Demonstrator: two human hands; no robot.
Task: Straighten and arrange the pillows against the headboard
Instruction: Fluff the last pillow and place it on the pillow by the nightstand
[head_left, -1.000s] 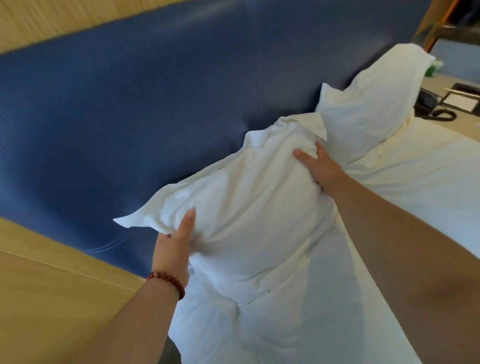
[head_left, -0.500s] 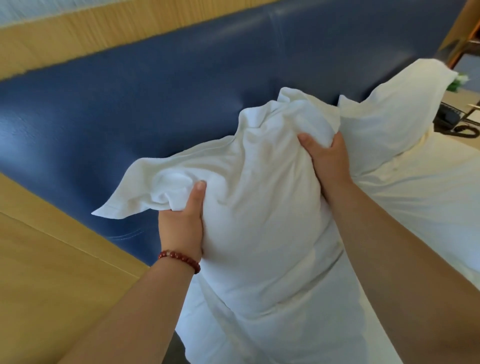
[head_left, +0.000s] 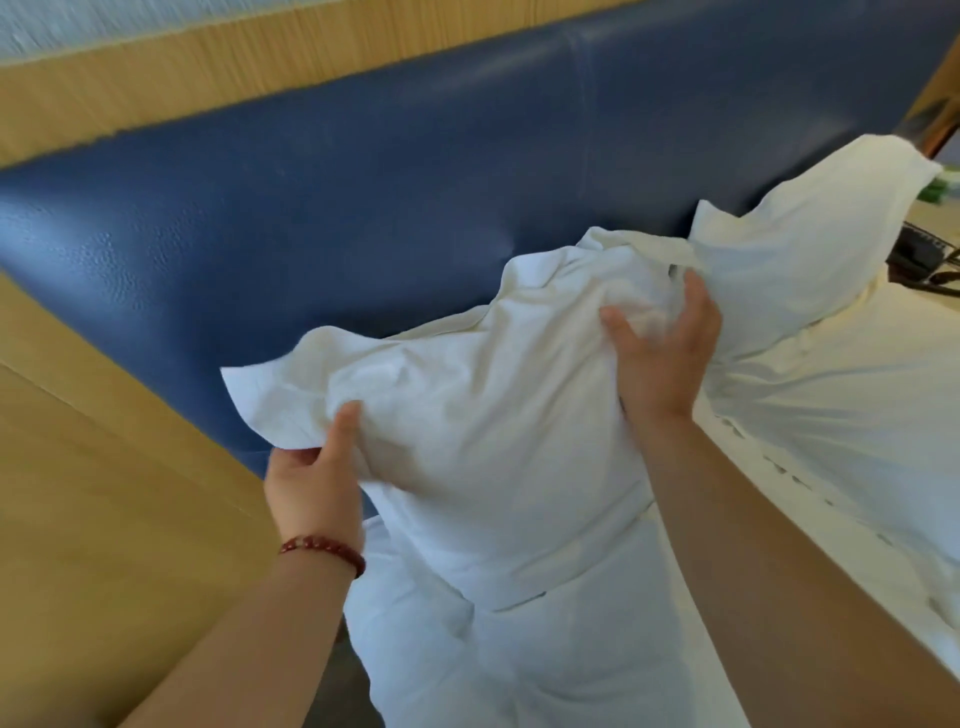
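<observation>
The pillow (head_left: 493, 441), at the centre before the headboard (head_left: 363, 208), is gripped at its 8 o'clock corner by the left hand (head_left: 317, 483) and at 1 o'clock by the right hand (head_left: 660, 358). Straightening seems in progress; next, it probably must be set upright.

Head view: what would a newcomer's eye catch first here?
A big white pillow in the centre, gripped by the left hand at its lower corner and the right hand at its top. Behind it runs the blue headboard; a second pillow leans there at the right.
</observation>
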